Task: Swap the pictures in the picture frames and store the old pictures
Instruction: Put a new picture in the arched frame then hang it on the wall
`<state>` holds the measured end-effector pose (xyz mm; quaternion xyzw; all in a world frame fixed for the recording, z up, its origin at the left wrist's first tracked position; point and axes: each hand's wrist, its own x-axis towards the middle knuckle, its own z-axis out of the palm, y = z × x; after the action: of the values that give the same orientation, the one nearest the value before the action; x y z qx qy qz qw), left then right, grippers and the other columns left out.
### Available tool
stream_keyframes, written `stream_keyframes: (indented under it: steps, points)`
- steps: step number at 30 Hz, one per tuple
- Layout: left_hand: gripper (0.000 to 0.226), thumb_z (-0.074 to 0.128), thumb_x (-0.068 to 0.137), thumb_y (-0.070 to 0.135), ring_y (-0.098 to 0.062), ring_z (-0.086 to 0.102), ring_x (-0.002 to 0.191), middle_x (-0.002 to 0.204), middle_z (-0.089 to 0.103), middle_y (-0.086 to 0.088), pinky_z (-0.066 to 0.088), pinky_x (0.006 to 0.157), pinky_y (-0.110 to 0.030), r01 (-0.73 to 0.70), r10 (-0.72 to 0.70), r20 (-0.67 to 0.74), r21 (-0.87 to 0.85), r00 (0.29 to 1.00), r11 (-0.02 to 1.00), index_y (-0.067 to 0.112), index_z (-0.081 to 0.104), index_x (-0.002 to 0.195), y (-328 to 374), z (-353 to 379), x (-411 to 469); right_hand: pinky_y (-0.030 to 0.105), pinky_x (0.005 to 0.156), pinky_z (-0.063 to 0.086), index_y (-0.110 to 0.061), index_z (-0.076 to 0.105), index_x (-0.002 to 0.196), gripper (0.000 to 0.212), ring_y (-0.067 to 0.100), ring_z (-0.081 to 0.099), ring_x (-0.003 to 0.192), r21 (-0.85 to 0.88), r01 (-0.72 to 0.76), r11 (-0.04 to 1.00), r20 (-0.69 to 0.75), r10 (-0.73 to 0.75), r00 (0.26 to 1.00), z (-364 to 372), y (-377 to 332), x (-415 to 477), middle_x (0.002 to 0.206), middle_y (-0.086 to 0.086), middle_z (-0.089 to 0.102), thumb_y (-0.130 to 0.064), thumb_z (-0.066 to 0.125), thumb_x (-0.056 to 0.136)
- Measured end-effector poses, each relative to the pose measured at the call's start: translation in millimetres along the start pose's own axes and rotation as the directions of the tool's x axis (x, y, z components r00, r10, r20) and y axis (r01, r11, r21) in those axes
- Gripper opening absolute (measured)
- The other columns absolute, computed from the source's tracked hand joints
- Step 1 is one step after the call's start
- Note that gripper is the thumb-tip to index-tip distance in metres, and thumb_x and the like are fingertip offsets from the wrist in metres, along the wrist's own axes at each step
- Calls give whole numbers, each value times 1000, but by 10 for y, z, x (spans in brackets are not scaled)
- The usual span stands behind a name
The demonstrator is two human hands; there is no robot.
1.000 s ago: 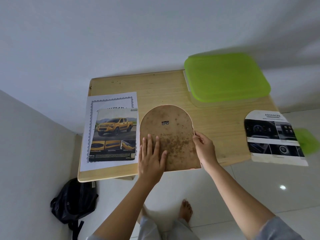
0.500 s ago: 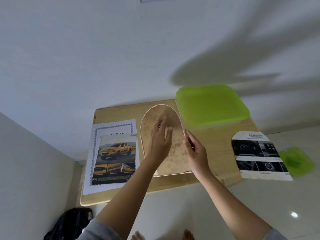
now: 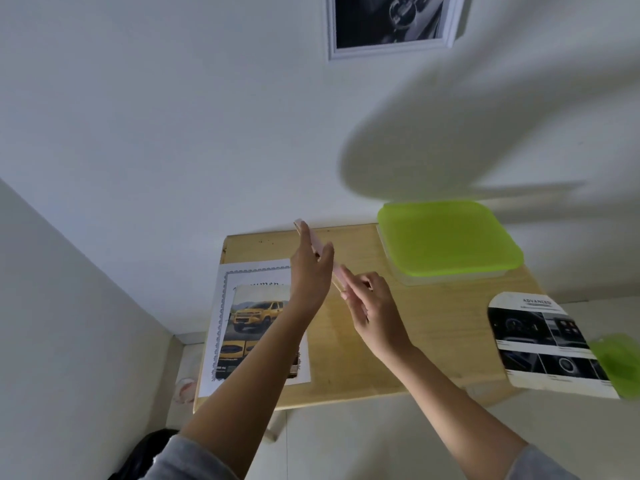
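I hold the arched picture frame (image 3: 325, 259) edge-on above the wooden table (image 3: 426, 327), lifted off it and tilted up so only its thin pinkish rim shows. My left hand (image 3: 310, 271) lies flat against its left face with fingers stretched up. My right hand (image 3: 372, 306) pinches its lower right edge. A yellow-truck picture (image 3: 251, 317) lies on a bordered certificate sheet (image 3: 256, 271) at the table's left. An arched car-interior picture (image 3: 540, 341) hangs over the table's right edge. A white-framed dark picture (image 3: 391, 22) hangs on the wall above.
A clear box with a lime green lid (image 3: 446, 240) stands at the table's back right. A second green lid (image 3: 620, 362) lies at the far right. A dark bag (image 3: 145, 455) sits on the floor at lower left, next to the left wall.
The arched frame lay back-up flat on the table; both hands have raised it and tipped it upright, edge toward me. The view has swung upward, bringing the wall picture in.
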<state>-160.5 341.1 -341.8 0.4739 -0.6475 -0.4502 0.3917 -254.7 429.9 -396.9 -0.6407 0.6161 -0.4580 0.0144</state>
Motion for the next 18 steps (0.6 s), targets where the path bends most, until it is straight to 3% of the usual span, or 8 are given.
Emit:
stream_keyframes:
  steps: [4, 6, 8, 10, 12, 15, 18]
  points:
    - [53, 43, 96, 14, -4, 49, 66, 77, 52, 9, 44, 60, -22, 67, -73, -115, -60, 991, 996, 15, 26, 146, -196, -274, 23, 19, 79, 47, -22, 51, 130, 40, 16, 54, 93, 41, -10, 999, 58, 7, 998, 244, -201, -26, 100, 4, 56, -19, 56, 90]
    - [48, 45, 95, 15, -10, 60, 86, 104, 63, -3, 55, 75, -31, 99, -119, -161, -130, 980, 987, 15, 34, 143, -311, -443, 48, 12, 87, 42, -16, 54, 128, 40, 13, 53, 100, 74, -2, 997, 84, -4, 996, 383, -307, -44, 106, 5, 56, -17, 59, 88]
    - [45, 47, 95, 17, -20, 60, 100, 121, 60, -10, 56, 78, -34, 141, -176, -211, -169, 961, 975, 16, 40, 140, -445, -631, 75, 15, 92, 43, -13, 56, 126, 38, 12, 53, 105, 144, -7, 990, 129, -12, 992, 509, -419, -50, 110, 5, 56, -20, 58, 89]
    - [42, 48, 95, 19, -22, 61, 99, 120, 61, -11, 55, 69, -25, 165, -216, -260, -203, 941, 965, 18, 44, 137, -570, -844, 99, 17, 84, 49, -11, 57, 123, 37, 9, 54, 103, 222, -43, 974, 212, -5, 977, 611, -512, -35, 111, 3, 56, -27, 55, 90]
    - [40, 49, 95, 22, -25, 63, 97, 115, 63, -12, 56, 69, -26, 181, -258, -293, -264, 921, 947, 20, 46, 135, -656, -1065, 121, 11, 75, 50, -10, 58, 121, 37, 3, 54, 100, 260, -85, 962, 282, 8, 959, 666, -548, 11, 111, 0, 56, -29, 51, 90]
    - [38, 51, 94, 24, -21, 65, 84, 104, 66, -8, 56, 73, -33, 210, -340, -325, -375, 883, 903, 22, 49, 132, -685, -1421, 188, 22, 85, 52, -8, 59, 116, 31, 3, 55, 98, 223, -88, 971, 188, 46, 981, 715, -524, 183, 107, 0, 59, -16, 51, 88]
    - [35, 54, 93, 29, -16, 64, 88, 108, 65, -2, 55, 75, -28, 181, -322, -301, -415, 898, 892, 24, 53, 127, -662, -1714, 262, 33, 96, 47, -4, 57, 118, 30, 14, 57, 104, 133, -190, 973, 83, 180, 980, 740, -435, 427, 112, 8, 61, -3, 54, 89]
